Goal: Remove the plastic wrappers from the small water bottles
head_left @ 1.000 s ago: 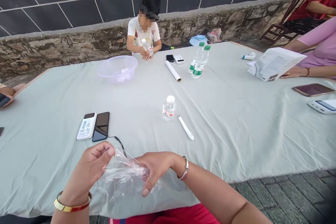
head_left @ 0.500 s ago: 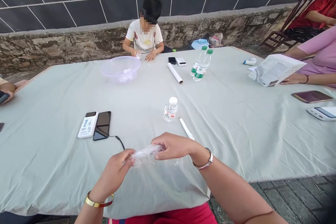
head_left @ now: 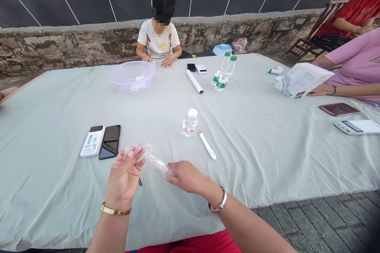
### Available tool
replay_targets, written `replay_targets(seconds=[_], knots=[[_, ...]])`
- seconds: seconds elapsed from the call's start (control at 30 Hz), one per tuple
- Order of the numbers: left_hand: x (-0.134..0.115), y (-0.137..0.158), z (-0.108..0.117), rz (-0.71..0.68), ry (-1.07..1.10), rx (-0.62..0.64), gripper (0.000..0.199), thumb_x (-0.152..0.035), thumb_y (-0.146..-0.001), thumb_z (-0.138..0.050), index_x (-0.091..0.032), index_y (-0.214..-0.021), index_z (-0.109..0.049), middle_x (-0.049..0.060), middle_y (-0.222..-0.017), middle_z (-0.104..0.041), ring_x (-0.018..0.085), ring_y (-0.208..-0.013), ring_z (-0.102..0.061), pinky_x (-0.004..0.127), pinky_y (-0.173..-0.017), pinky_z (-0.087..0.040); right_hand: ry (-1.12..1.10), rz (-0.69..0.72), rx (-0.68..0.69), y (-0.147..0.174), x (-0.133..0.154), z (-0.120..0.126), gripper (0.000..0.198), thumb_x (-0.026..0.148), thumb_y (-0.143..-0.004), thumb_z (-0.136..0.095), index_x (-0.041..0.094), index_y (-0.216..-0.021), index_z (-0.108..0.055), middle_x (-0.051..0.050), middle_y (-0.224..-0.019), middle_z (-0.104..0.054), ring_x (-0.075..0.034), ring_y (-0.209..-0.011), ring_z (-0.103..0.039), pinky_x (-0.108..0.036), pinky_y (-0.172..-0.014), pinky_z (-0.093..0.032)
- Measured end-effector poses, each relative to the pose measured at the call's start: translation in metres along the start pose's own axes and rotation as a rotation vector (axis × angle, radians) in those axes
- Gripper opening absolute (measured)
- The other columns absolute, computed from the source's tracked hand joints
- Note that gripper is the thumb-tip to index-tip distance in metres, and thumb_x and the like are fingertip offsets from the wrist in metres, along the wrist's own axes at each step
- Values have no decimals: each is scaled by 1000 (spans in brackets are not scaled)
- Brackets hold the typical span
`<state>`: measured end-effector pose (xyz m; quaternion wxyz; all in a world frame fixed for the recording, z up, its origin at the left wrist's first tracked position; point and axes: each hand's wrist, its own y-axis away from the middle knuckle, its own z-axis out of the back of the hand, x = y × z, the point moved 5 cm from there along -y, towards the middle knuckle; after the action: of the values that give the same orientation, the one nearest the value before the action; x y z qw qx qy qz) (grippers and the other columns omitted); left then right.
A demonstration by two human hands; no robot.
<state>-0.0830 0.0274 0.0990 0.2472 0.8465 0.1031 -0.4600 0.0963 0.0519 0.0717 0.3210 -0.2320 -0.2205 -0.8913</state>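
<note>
A crumpled strip of clear plastic film (head_left: 157, 162) stretches between my two hands above the table's near side. My left hand (head_left: 126, 174), palm turned up, has its fingers closed on one end, and film lies over the fingertips. With the other end pinched between thumb and fingers, my right hand (head_left: 185, 176) sits a little lower and to the right. Beyond the hands stands a small clear water bottle (head_left: 189, 124) with a white cap. Beside it lies a white pen-like stick (head_left: 207, 145). A black phone (head_left: 109, 142) and a white power bank (head_left: 92, 141) lie left of my left hand.
Farther back on the cloth-covered table (head_left: 252, 158) are a translucent purple basin (head_left: 132, 83), a white roll (head_left: 194, 82) and two green-capped bottles (head_left: 225, 75). Across sits a person (head_left: 158, 39). At right, another person's arm is behind a white box (head_left: 303, 80).
My left hand has risen and turned palm up, moving left. My right hand has come down and slightly left. The film, bunched before, is now drawn out into a slanting strip.
</note>
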Motion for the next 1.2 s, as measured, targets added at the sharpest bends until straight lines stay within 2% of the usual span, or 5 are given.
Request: replay_targets(seconds=[0.13, 0.27, 0.57, 0.9, 1.2], knots=[[4, -7, -17, -314, -660, -28, 24, -40, -70, -71, -20, -81, -65, 1, -78, -66, 14, -67, -58, 23, -54, -39, 201, 149, 69, 9, 38, -17, 21, 35, -89, -53, 15, -89, -58, -6, -77, -64, -19, -68, -59, -27, -56, -33], [30, -5, -25, -240, -1088, 385, 26, -43, -76, -62, -19, -68, -63, -2, -59, -56, 12, -55, -44, 25, -53, -33, 161, 200, -47, 24, 47, 19, 18, 32, -88, -54, 17, -97, -59, -6, -84, -65, -19, -74, -60, -29, -65, -39], [55, 14, -20, 315, -80, 332, 39, -53, -71, -67, -17, -63, -55, -2, -56, -51, 12, -50, -48, 25, -47, -40, -841, -7, -461, -1, -8, 23, 31, 43, -80, -62, 20, -101, -59, 1, -80, -59, -11, -65, -55, -25, -59, -46], [56, 9, -20, -21, 2, -18, 33, -51, -75, -66, -21, -84, -58, -2, -71, -59, 12, -62, -57, 24, -58, -47, -704, 109, -524, 5, 25, -16, 52, 36, -87, -54, 24, -136, -41, -8, -130, -55, -21, -113, -53, -40, -96, -44], [69, 10, -24, 66, -20, 249, 51, -44, -78, -65, -23, -123, -53, 9, -115, -63, 21, -98, -62, 31, -79, -49, -953, -44, -599, -5, 16, -10, 36, 25, -81, -56, 24, -117, -55, -4, -104, -64, -13, -76, -59, -29, -69, -51]])
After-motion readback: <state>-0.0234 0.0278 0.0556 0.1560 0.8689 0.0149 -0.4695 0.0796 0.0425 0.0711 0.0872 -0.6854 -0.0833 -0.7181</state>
